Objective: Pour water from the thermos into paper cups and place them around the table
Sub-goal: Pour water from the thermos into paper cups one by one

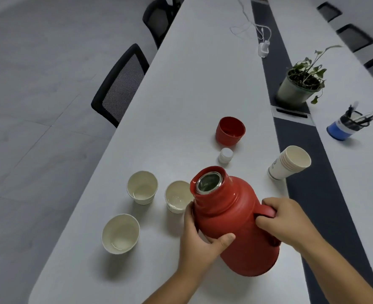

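I see my left hand point(199, 242) wrapped around the side of the red thermos point(236, 224), thumb across the front, a firm grip. My right hand point(286, 222) curls tight around the handle point(268, 211). The thermos is open on top and leans toward the cups on the white tabletop point(181, 95). Three paper cups stand to its left: one point(142, 187) farther back, one point(177, 196) right beside the thermos neck, one point(120, 233) nearest me. The neck covers part of the middle cup's rim. I cannot tell how much water is in any cup. Behind the thermos sit the red lid point(230, 131) and a small white stopper point(225, 155). A stack of cups point(289, 163) stands to the right. Farther off are a plant point(299, 84), a blue pen pot point(345, 126), a white cable point(262, 40) and black chairs point(119, 84), some cut off by the edge.
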{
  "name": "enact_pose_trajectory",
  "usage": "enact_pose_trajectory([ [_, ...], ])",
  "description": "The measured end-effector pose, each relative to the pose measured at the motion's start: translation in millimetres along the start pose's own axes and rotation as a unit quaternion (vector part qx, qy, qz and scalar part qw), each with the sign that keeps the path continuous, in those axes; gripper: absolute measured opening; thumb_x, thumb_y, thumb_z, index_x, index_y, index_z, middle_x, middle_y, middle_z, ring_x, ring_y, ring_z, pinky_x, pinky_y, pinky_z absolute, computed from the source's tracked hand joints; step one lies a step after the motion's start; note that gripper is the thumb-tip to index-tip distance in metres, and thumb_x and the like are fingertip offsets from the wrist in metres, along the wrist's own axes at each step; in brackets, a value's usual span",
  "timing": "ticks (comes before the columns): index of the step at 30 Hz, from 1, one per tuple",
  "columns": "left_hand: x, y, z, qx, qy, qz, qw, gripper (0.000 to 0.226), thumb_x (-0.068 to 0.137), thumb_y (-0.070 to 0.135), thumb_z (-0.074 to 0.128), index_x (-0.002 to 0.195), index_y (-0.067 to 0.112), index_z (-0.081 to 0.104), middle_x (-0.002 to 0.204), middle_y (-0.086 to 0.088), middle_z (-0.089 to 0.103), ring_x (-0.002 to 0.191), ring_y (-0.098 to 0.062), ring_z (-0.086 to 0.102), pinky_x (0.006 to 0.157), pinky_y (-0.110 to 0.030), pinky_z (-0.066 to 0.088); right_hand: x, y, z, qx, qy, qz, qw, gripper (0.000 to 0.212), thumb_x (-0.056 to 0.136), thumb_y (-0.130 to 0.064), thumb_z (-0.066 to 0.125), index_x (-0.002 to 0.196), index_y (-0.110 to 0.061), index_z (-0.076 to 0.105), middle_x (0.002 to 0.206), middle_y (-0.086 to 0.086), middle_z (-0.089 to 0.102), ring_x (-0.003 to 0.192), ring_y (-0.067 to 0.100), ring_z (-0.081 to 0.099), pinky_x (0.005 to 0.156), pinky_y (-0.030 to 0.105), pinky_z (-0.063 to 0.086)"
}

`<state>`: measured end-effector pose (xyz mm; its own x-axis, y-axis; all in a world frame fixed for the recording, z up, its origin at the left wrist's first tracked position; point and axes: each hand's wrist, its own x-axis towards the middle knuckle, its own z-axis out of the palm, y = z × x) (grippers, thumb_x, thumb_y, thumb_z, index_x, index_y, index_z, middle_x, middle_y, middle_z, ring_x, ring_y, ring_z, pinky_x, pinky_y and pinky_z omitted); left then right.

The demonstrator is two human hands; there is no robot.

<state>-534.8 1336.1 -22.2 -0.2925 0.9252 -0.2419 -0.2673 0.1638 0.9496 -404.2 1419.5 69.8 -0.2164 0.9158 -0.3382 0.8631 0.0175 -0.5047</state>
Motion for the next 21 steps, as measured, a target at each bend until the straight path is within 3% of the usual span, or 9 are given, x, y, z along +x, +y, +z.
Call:
enact_pose_trajectory([
  [5,14,20,6,0.059,-0.020,0.038,0.997,0.089,0.033,0.042,0.073,0.112,0.044,0.031,0.116,0.024,0.047,0.088,0.024,0.053,0.070,0.004,0.039,2,23,0,0.105,0.054,0.003,0.993,0.023,0.052,-0.006,0.054,0.037,-0.021,0.046,0.036,-0.002,0.040,0.046,0.017,0.040,0.050,0.031,0.036],
  [8,35,27,11,0.113,-0.045,0.064,0.990,0.093,0.033,0.044,0.076,0.115,0.046,0.032,0.119,0.027,0.046,0.107,0.018,0.047,0.088,-0.001,0.039,13,33,4,0.160,0.108,0.008,0.981,0.005,0.046,-0.009,0.048,0.045,-0.009,0.043,0.042,0.003,0.041,0.047,0.023,0.042,0.048,0.041,0.042],
  [10,53,34,14,0.158,-0.061,0.077,0.982,0.092,0.033,0.049,0.075,0.113,0.051,0.030,0.119,0.032,0.043,0.111,0.016,0.045,0.094,-0.006,0.038,26,39,5,0.200,0.136,0.012,0.970,0.011,0.047,-0.009,0.048,0.050,-0.001,0.042,0.047,0.013,0.041,0.049,0.026,0.043,0.050,0.053,0.047],
  [12,72,44,17,0.196,-0.073,0.087,0.974,0.090,0.034,0.052,0.074,0.112,0.055,0.030,0.120,0.033,0.042,0.114,0.011,0.045,0.095,-0.010,0.038,40,39,4,0.230,0.152,0.013,0.961,0.012,0.050,-0.009,0.051,0.051,0.000,0.042,0.048,0.013,0.040,0.050,0.027,0.043,0.051,0.057,0.047],
  [16,110,62,14,0.237,-0.103,0.101,0.961,0.086,0.035,0.047,0.076,0.108,0.060,0.033,0.115,0.035,0.048,0.111,0.014,0.047,0.089,-0.005,0.039,72,34,11,0.315,0.174,0.035,0.932,0.033,0.059,0.004,0.056,0.037,-0.014,0.039,0.036,-0.007,0.032,0.046,0.017,0.033,0.052,0.041,0.042],
  [21,150,67,-5,0.274,-0.087,0.095,0.953,0.085,0.031,0.044,0.077,0.107,0.055,0.038,0.116,0.027,0.051,0.111,0.003,0.052,0.094,-0.023,0.043,116,23,34,0.322,0.170,-0.003,0.931,0.017,0.049,-0.012,0.048,0.037,-0.021,0.041,0.035,-0.008,0.036,0.049,0.018,0.035,0.051,0.032,0.033],
])
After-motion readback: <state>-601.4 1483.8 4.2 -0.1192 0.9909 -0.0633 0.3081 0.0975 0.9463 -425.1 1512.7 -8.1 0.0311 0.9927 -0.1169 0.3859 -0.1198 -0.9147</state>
